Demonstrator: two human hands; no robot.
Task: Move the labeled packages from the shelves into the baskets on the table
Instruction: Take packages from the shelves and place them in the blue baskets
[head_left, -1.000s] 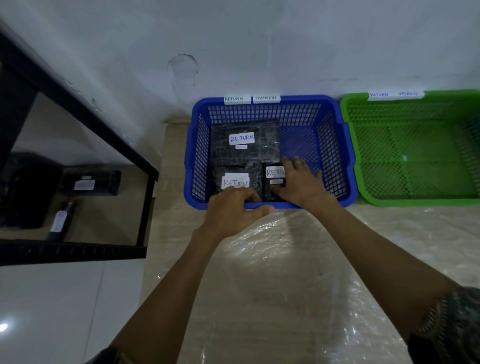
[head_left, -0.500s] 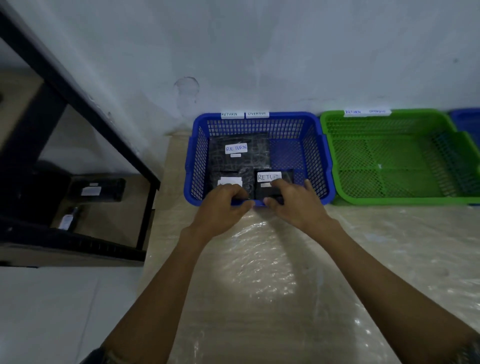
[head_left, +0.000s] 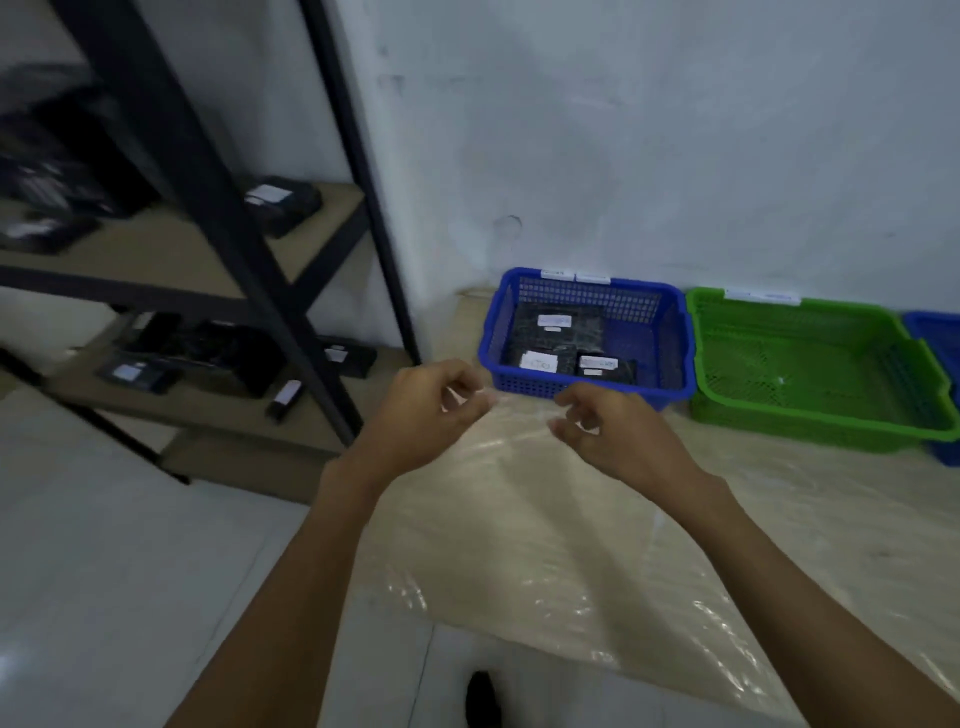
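Apparently three packages in blue basket

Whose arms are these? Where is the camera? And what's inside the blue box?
The arms belong to a person who wears a camera on the head, so you see what they see, looking forward and down. The left hand and right hand hover above a beige table under a clear plastic sheet. Their fingers are loosely curled and hold nothing. By the wall stands a blue plastic mesh basket with three black packages with white labels inside. Right beside it is a green plastic mesh basket. On the left, a black metal rack with beige shelves holds more black labelled packages. The job is to carry those into the baskets.
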